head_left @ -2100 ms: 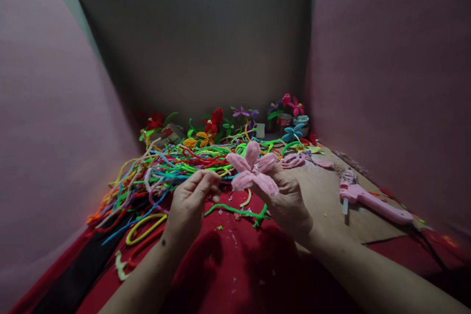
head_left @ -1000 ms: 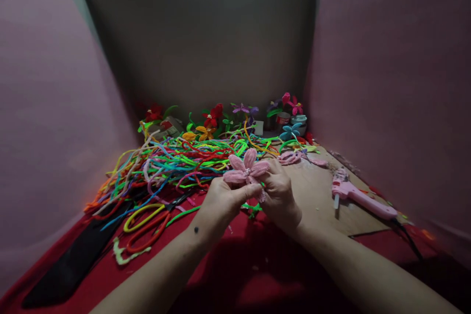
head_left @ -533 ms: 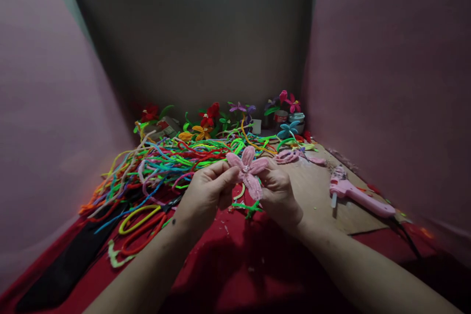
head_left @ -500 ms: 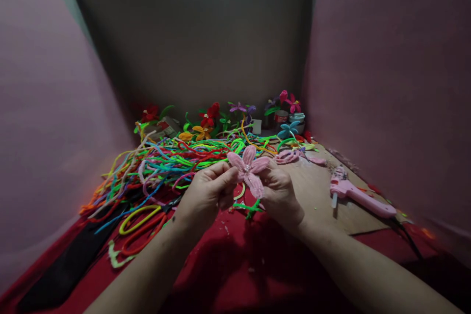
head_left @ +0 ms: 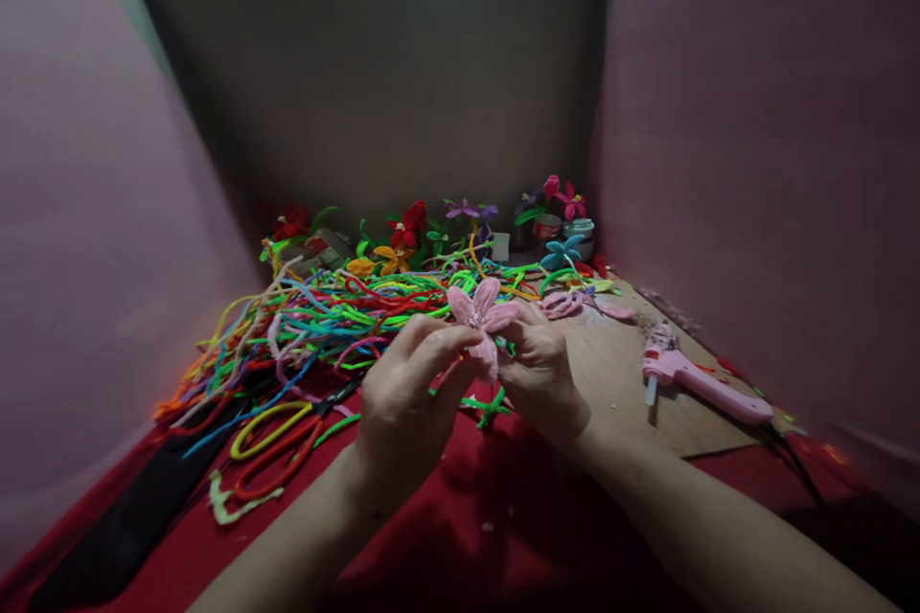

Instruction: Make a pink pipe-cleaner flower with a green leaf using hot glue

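A pink pipe-cleaner flower (head_left: 486, 308) with several looped petals and a pale beaded centre is held up between my hands, facing me. My left hand (head_left: 421, 378) pinches a petal at its lower left, thumb and fingers closed. My right hand (head_left: 542, 374) is closed on the flower from the right and behind, its fingertips partly hidden by the petals. A bit of green shows behind the flower by the right fingers. Below the hands, a green pipe-cleaner piece (head_left: 493, 408) lies on the red cloth (head_left: 431, 536).
A heap of coloured pipe cleaners (head_left: 337, 306) spreads at the left and middle. Scissors with yellow and red handles (head_left: 277, 445) lie at left. A pink glue gun (head_left: 708, 388) rests on a cardboard sheet (head_left: 610, 383) at right. Finished flowers (head_left: 406, 225) stand along the back.
My left hand has shifted its grip, its fingers now curled over the flower's lower left. The flower has turned and tilted slightly, and green now shows behind it.
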Demonstrator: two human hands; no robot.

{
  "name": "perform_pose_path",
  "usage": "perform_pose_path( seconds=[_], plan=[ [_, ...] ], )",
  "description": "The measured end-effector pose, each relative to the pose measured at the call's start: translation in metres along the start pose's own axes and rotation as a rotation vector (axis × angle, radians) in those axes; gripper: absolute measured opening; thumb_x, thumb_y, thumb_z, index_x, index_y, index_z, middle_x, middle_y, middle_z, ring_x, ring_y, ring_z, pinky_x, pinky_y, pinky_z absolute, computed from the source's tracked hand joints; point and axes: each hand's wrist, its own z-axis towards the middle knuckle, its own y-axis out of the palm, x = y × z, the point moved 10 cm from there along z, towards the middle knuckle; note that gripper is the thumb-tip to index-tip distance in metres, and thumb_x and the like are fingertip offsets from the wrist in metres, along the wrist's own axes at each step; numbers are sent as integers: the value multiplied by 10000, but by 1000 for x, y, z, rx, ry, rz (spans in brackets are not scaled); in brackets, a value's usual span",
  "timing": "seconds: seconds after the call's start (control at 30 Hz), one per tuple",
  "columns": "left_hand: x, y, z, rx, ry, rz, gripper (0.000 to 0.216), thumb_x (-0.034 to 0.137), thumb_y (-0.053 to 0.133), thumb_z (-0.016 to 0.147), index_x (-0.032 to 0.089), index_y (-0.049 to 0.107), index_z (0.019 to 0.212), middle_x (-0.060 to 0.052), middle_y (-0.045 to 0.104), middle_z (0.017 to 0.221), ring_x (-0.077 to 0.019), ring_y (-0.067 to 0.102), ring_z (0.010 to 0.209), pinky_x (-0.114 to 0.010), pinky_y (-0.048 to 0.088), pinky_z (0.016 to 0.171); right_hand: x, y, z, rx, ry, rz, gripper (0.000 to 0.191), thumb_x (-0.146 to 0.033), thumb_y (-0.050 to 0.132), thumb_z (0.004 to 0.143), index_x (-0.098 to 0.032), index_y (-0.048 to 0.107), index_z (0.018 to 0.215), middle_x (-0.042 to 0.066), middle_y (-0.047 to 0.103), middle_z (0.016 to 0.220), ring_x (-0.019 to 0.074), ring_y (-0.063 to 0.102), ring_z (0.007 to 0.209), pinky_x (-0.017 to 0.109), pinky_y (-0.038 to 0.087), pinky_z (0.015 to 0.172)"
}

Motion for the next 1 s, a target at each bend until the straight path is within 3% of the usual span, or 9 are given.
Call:
perform_pose_path(
  seconds=[0.1, 0.23, 0.37, 0.43, 0.57, 0.7, 0.83, 0.9, 1.0],
  plan=[
    [-7, 9, 2, -62, -44, 17, 133, 152, 634, 748, 189, 640, 875, -10, 608, 771, -104, 535, 653, -205, 417, 620, -3, 2, 2, -38, 10, -24, 92, -167, 577, 777, -206, 615, 703, 37, 603, 749, 190, 515, 753, 326, 420, 698],
    [-27, 14, -1, -80, -254, -95, 249, 233, 693, 699, 200, 639, 940, 26, 580, 683, -91, 499, 576, -202, 409, 584, 0, 2, 7, -63, 37, -86, 94, -168, 585, 771, -229, 643, 728, 22, 607, 760, 184, 518, 764, 313, 419, 706],
    [-49, 36, -13, -127, -582, -498, 243, 237, 690, 694, 197, 600, 916, 38, 585, 667, -85, 518, 535, -200, 428, 528, 3, 3, 9, -67, 42, -101, 112, -156, 579, 766, -236, 650, 734, 20, 614, 769, 187, 519, 777, 313, 420, 712],
    [-55, 46, -18, -105, -678, -680, 290, 209, 703, 672, 202, 575, 932, 47, 588, 657, -88, 538, 524, -203, 452, 519, 3, 3, 9, -62, 46, -95, 134, -126, 574, 754, -236, 649, 736, 18, 620, 779, 188, 519, 786, 315, 421, 721],
    [-60, 52, -18, -57, -667, -746, 343, 170, 710, 656, 211, 570, 967, 69, 557, 586, -84, 531, 494, -206, 470, 513, 5, 3, 8, -36, 63, -43, 179, -66, 566, 718, -219, 650, 757, 18, 620, 781, 188, 518, 788, 317, 425, 728],
    [-58, 58, -20, -153, -627, -663, 358, 204, 702, 676, 206, 570, 1009, 78, 516, 553, -66, 457, 418, -188, 399, 416, 11, 4, 7, -29, 101, 66, 114, -104, 597, 707, -209, 643, 708, 15, 594, 743, 179, 518, 751, 306, 431, 696],
    [-44, 47, -18, -191, -497, -517, 474, 210, 726, 660, 221, 559, 1104, 71, 527, 579, -73, 460, 487, -203, 420, 511, 18, 6, 8, -23, 193, 287, 54, -174, 610, 727, -207, 652, 717, 22, 599, 776, 181, 536, 792, 319, 437, 747],
    [-42, 33, -16, -119, -450, -458, 458, 215, 714, 675, 227, 545, 1101, 68, 527, 594, -80, 467, 506, -208, 419, 535, 25, 10, 10, -26, 304, 509, 40, -215, 628, 732, -213, 664, 749, 18, 620, 795, 177, 550, 799, 315, 442, 758],
    [-52, 6, -15, 119, -446, -324, 236, 252, 653, 738, 213, 541, 943, 46, 527, 661, -89, 485, 562, -207, 410, 557, 28, 21, 10, -70, 440, 808, 89, -265, 613, 757, -219, 688, 774, 15, 643, 820, 159, 553, 756, 290, 447, 715]
  ],
)
